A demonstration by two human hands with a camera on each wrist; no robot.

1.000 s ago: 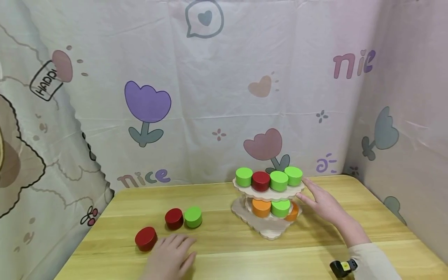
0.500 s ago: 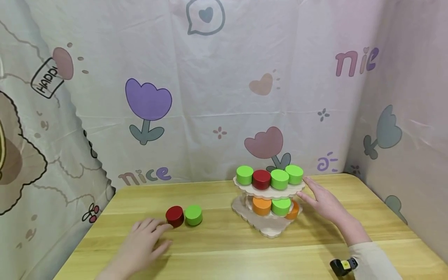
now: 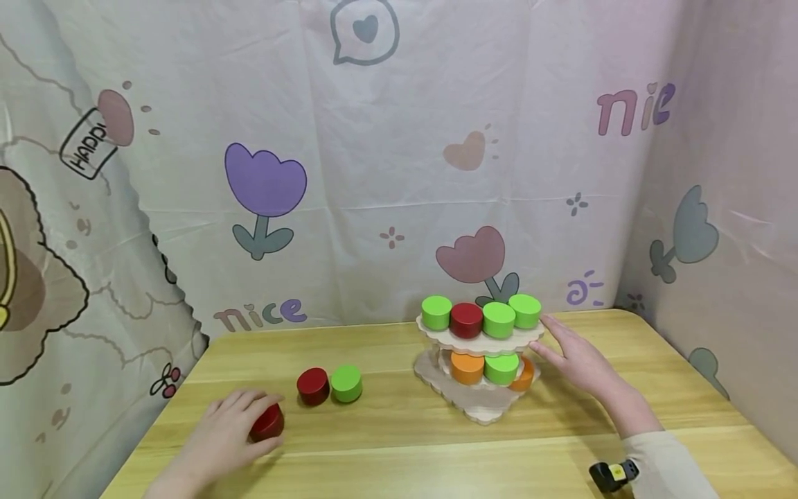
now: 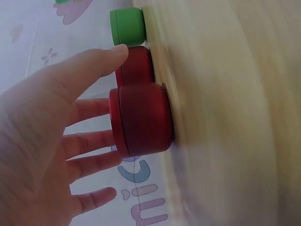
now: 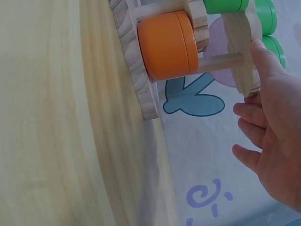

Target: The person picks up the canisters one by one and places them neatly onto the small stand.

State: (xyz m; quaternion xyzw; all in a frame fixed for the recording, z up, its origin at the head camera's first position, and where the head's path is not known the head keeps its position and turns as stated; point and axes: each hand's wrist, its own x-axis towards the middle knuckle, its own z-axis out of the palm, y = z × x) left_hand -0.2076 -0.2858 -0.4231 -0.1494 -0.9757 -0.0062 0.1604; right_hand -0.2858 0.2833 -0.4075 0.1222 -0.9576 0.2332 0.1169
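In the head view my left hand (image 3: 224,433) reaches around a red cylinder (image 3: 268,423) on the table's left side. The left wrist view has its fingers (image 4: 91,141) spread behind this red cylinder (image 4: 143,120), with the thumb raised on the near side. My right hand (image 3: 582,360) holds the right corner of a tiered wooden stand's upper shelf (image 3: 480,343), thumb and fingers at its rim. Three green cylinders (image 3: 499,319) and a red one (image 3: 466,320) sit on that shelf. Below are two orange cylinders (image 3: 467,368) and a green one (image 3: 501,369).
Another red cylinder (image 3: 313,386) and a green cylinder (image 3: 346,383) stand side by side beyond my left hand. A black device (image 3: 614,476) is at my right wrist. Printed cloth (image 3: 374,173) hangs behind the wooden table (image 3: 399,430).
My left hand has moved left, from beside the front red cylinder to around it. The right hand stays at the stand's upper shelf.
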